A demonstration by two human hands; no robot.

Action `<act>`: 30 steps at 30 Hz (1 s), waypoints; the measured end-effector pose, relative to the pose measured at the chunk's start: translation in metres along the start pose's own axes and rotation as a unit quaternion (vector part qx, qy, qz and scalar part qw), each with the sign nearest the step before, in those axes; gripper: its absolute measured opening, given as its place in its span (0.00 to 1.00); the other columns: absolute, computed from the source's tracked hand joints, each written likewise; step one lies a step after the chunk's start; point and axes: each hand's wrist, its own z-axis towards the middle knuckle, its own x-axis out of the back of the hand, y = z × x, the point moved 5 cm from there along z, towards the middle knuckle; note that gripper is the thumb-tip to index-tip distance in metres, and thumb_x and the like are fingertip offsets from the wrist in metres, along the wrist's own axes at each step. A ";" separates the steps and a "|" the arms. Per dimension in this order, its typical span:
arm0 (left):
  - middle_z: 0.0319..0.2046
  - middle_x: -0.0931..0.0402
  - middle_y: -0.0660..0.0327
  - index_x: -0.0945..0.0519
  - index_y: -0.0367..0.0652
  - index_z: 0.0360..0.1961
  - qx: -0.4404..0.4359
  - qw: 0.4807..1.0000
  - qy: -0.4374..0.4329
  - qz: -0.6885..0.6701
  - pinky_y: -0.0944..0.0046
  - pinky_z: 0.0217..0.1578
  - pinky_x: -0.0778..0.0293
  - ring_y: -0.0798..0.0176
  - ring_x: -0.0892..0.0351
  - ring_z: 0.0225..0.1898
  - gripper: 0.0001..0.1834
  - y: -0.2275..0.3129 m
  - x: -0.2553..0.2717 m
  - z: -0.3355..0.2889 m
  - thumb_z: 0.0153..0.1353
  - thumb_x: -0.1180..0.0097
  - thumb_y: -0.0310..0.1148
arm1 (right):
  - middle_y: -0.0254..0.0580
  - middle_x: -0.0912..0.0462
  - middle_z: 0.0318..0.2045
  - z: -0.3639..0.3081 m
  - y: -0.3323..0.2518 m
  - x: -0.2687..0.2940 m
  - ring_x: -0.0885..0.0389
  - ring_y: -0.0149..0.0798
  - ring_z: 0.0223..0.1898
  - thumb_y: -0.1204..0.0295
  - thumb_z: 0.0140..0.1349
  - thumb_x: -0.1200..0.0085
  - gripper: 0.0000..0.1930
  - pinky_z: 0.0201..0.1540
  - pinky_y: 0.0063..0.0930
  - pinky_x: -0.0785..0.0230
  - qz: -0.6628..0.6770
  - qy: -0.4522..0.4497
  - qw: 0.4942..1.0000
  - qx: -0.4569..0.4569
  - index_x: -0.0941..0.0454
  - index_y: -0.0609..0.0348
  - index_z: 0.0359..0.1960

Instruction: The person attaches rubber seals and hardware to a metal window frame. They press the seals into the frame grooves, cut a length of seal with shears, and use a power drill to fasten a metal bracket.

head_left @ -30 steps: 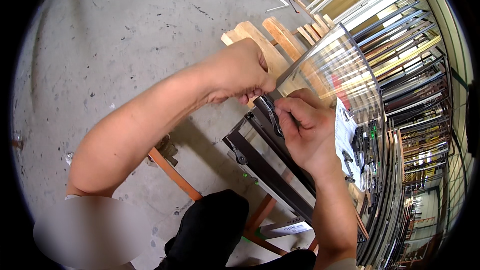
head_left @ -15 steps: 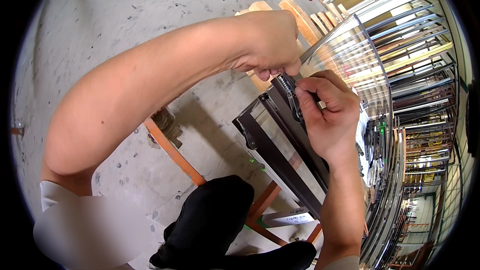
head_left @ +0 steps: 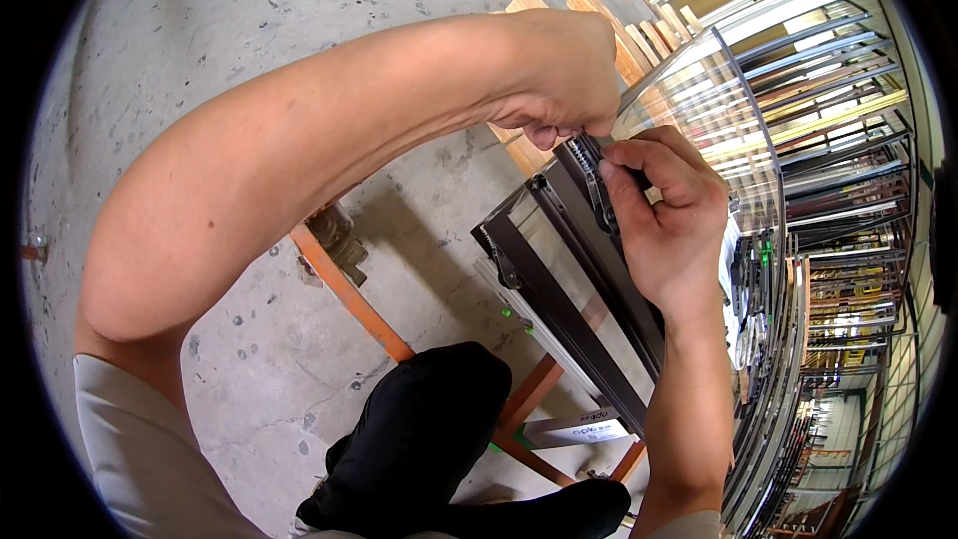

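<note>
My left arm reaches across from the left, and my left hand (head_left: pixel 574 75) is closed, its fingers curled down at the far end of a dark brown frame (head_left: pixel 594 284). What those fingers grip is hidden. At that end sits a dark metal fitting with a coiled spring (head_left: pixel 583 152). My right hand (head_left: pixel 674 215) is closed from the other side, thumb and forefinger pinched against the fitting's edge; whatever lies between them is too small to make out. A second, similar dark fitting (head_left: pixel 508 271) shows on the neighbouring frame bar.
The frames rest on an orange metal stand (head_left: pixel 354 299) above a grey concrete floor (head_left: pixel 249 419). Wooden blocks (head_left: pixel 609 25) lie beyond my left hand. A clear glass pane (head_left: pixel 689 90) rises behind the right hand. Racks of long metal profiles (head_left: pixel 848 180) line the right side.
Both hands and the frame end appear slightly farther right and higher in the picture. The hands keep the same closed hold at the spring fitting.
</note>
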 end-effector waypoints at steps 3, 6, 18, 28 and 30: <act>0.15 0.28 0.56 0.25 0.32 0.20 -0.008 1.000 -0.001 0.000 0.63 0.09 0.42 0.65 0.24 0.16 0.05 0.003 0.001 -0.004 0.41 0.44 0.24 | 0.44 0.18 0.30 -0.002 0.002 0.000 0.19 0.36 0.30 0.85 0.56 0.38 0.05 0.35 0.25 0.28 -0.003 -0.027 0.999 -0.022 0.18 0.68 0.33; 0.15 0.27 0.55 0.25 0.30 0.19 -0.018 1.000 0.002 0.002 0.63 0.11 0.39 0.64 0.24 0.17 0.06 0.005 0.003 -0.007 0.41 0.44 0.23 | 0.46 0.20 0.27 -0.001 0.001 0.000 0.18 0.46 0.27 0.84 0.55 0.38 0.04 0.31 0.31 0.27 0.003 -0.002 1.000 -0.005 0.18 0.66 0.32; 0.15 0.27 0.55 0.25 0.28 0.19 -0.021 0.999 0.012 0.030 0.63 0.12 0.36 0.63 0.24 0.17 0.07 0.009 0.000 -0.006 0.42 0.43 0.24 | 0.47 0.19 0.27 -0.002 0.003 -0.002 0.18 0.47 0.27 0.84 0.55 0.38 0.03 0.31 0.32 0.28 0.021 -0.004 1.000 -0.014 0.19 0.66 0.31; 0.15 0.27 0.59 0.25 0.34 0.17 -0.010 0.995 0.015 -0.098 0.69 0.13 0.37 0.67 0.29 0.15 0.04 -0.008 -0.005 0.007 0.43 0.43 0.22 | 0.47 0.19 0.27 -0.003 0.004 -0.001 0.18 0.49 0.29 0.82 0.56 0.38 0.03 0.33 0.34 0.26 0.028 -0.008 0.999 -0.031 0.18 0.65 0.31; 0.15 0.27 0.59 0.24 0.34 0.17 0.004 0.996 0.002 -0.093 0.69 0.13 0.37 0.67 0.29 0.14 0.04 -0.008 -0.004 0.005 0.43 0.42 0.22 | 0.47 0.19 0.28 -0.004 0.003 0.000 0.18 0.50 0.29 0.82 0.56 0.38 0.03 0.33 0.35 0.26 0.014 -0.007 0.999 -0.028 0.18 0.65 0.31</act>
